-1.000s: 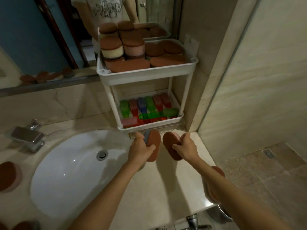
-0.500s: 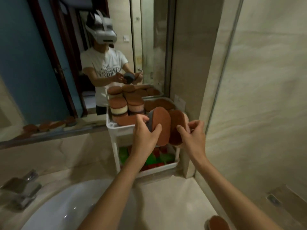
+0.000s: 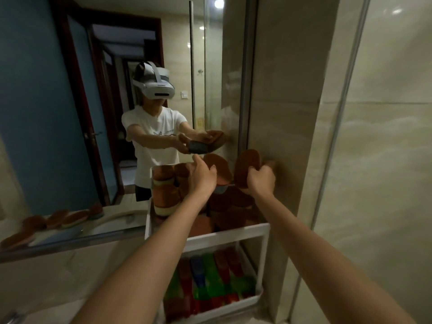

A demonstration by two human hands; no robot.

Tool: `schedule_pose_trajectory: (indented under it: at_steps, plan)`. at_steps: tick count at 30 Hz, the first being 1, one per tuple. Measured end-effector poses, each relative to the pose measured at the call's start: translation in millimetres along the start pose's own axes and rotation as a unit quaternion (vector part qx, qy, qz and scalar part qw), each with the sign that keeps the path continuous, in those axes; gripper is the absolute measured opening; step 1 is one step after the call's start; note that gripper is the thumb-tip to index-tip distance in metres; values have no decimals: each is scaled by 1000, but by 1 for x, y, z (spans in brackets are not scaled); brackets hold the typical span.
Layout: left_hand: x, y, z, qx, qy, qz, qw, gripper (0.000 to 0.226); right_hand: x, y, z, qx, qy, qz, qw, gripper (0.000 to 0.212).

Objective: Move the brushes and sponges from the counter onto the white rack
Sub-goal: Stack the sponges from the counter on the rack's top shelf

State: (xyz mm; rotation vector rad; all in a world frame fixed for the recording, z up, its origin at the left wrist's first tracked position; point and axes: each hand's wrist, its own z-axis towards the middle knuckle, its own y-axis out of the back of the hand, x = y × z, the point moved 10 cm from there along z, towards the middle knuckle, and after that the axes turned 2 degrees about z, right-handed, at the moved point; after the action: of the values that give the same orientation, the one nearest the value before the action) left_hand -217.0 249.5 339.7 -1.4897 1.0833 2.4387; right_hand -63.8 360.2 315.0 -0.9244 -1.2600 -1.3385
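Observation:
My left hand (image 3: 203, 177) grips a brown oval sponge with a grey underside (image 3: 218, 168), held above the top shelf of the white rack (image 3: 229, 236). To its right, my right hand (image 3: 260, 180) holds a second brown sponge (image 3: 246, 167) nearly upright, close to the tiled wall. Both sponges hover over the pile of brown sponges (image 3: 224, 206) filling the top shelf. The bottom shelf holds several red, green and blue brushes (image 3: 210, 281).
A mirror (image 3: 105, 113) behind the rack reflects a person in a white headset. Several brown sponges (image 3: 63, 217) show in the mirror's reflection at lower left. A tiled pillar (image 3: 285, 113) stands right of the rack, with a glass panel (image 3: 385, 160) beyond.
Both hands have lifted their sponges from the counter in front of the rack up to above the top shelf. The view has tilted upward, away from the sink.

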Motion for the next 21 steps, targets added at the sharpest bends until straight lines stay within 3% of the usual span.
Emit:
schedule_pose_trajectory:
  at_steps: [5, 10, 16, 21]
  plan:
    - [15, -35, 29, 44, -11, 53, 998, 55, -5, -19, 30, 18, 10, -89, 996, 45]
    - [24, -60, 39, 86, -27, 110, 990, 53, -22, -37, 39, 47, 10, -151, 987, 39]
    - [28, -61, 51, 105, -56, 189, 975, 35, -29, -47, 45, 55, 18, -170, 984, 37]
    - [45, -51, 63, 129, -34, 215, 968, 28, -30, -50, 47, 59, 25, -171, 983, 35]
